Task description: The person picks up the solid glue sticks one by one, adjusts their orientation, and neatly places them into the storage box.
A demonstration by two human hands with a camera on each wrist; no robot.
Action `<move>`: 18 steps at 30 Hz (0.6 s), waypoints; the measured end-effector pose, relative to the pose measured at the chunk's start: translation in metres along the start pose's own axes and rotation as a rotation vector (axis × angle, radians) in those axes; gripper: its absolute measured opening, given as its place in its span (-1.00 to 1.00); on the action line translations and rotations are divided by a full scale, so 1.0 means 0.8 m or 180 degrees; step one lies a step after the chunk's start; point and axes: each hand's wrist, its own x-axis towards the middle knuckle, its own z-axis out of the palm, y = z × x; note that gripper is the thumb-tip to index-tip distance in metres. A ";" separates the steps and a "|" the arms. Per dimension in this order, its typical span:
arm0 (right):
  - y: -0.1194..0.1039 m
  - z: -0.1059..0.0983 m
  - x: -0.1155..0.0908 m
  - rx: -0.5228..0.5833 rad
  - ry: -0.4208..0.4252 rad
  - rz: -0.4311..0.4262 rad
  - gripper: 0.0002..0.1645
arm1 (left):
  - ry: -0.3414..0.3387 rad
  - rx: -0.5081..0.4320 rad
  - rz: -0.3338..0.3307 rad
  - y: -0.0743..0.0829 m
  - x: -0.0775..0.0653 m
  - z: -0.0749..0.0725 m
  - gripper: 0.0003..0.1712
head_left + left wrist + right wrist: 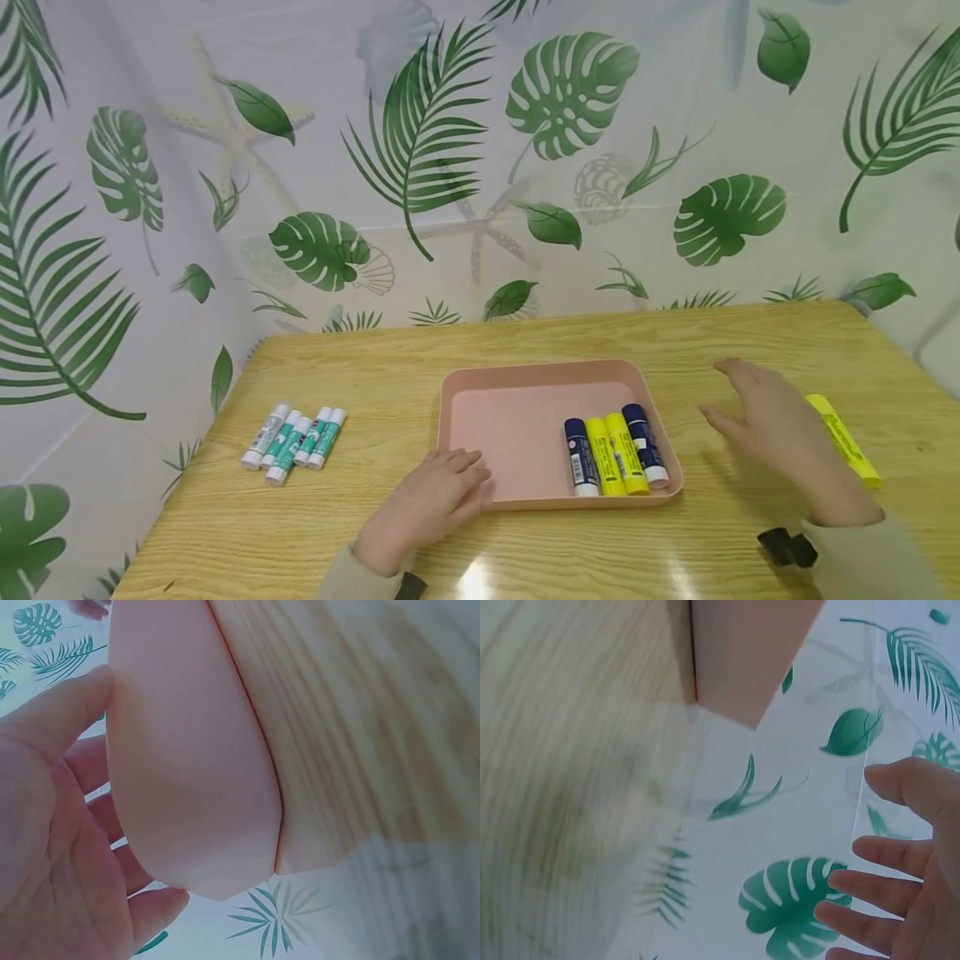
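Pink tray, smooth and round-cornered, on a wood-grained table; each wrist view crops it. Left hand: loosely spread over the tray's near-left rim, covering part of it. Right hand, right of the tray: grip wide, near a yellow tube. Tray's right half: two navy tubes, two yellow tubes, cylindrical, print largely illegible. Left of the tray: five pale tubes.
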 end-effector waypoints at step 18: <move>0.100 -0.014 -0.010 -0.0128 -0.0511 0.1107 -0.28 | 0.0015 -0.0003 0.0011 -0.003 0.000 0.002 -0.55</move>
